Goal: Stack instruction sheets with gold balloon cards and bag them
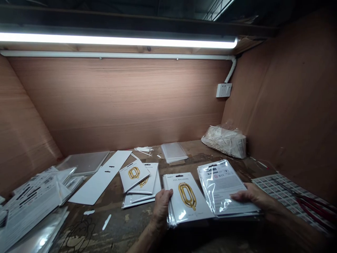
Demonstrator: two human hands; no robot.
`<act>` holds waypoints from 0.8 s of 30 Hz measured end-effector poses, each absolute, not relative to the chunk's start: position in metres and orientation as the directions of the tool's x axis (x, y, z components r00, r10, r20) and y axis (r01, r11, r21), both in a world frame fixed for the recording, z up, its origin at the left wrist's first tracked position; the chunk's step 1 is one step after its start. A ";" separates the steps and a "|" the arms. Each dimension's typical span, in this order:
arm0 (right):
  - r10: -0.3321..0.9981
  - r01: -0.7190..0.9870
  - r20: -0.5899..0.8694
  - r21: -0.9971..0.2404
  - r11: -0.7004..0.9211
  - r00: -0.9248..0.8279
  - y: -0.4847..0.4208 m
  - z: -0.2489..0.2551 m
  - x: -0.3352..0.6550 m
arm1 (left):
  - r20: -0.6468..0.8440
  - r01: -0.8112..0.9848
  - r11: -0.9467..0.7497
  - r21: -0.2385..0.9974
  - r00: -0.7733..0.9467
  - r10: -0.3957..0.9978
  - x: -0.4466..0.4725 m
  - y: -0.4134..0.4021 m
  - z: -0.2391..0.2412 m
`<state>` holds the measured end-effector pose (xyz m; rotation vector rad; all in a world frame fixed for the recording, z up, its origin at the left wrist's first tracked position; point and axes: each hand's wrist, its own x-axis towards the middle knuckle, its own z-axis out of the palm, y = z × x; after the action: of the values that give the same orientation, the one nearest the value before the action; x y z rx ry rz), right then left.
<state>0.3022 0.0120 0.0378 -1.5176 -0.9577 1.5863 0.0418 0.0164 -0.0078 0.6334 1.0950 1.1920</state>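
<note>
Left hand [162,205] grips the near left edge of a front-up stack of foil balloon packets [188,198], thumb on top, its fingers mostly hidden. Right hand [247,195] holds a back-up stack of packets [222,189] by its right side, thumb laid across the printed face. Both stacks are at the near middle of the bench [116,233]; whether they rest on it or are raised cannot be told.

Risks, as judged: the wrapping is glossy, and a one-sided pinch could let inner packets slide and fan out (the left stack's edges already look uneven). The facing sides of the stacks lie so close that one could catch under the other. A leftward sweep could knock the loose balloon cards [134,174], which lie askew just beside the left hand. Red-handled scissors [313,211] lie on the printed label sheet [279,193], near the right forearm; a careless backward draw could snag them.

Room: the left side is crowded by a white card strip [101,181] and a slumped packet pile [34,200]. Beyond the stacks, bare bench runs to the clear sleeves [173,151] and the bagged card bundle [223,140]. Wooden panels bound the back and sides; the near edge is indistinct.
</note>
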 end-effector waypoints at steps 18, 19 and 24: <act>0.918 0.187 -0.396 -0.902 -0.390 0.002 0.001 0.042 0.272 | -0.201 0.662 0.203 0.722 -0.080 0.976 0.027 0.012 0.024; 0.922 0.247 -0.387 -0.892 -0.378 0.014 0.001 0.046 0.268 | -0.198 0.692 0.191 0.696 -0.071 0.978 0.026 0.011 0.025; 0.929 0.358 -0.369 -0.872 -0.335 -0.029 0.007 0.049 0.257 | -0.169 0.800 0.179 0.573 -0.099 0.981 0.026 0.000 0.014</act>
<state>0.2574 0.0065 0.0492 -1.7110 -1.3519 1.3685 0.0256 0.0000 0.0141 1.6684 1.9493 0.4627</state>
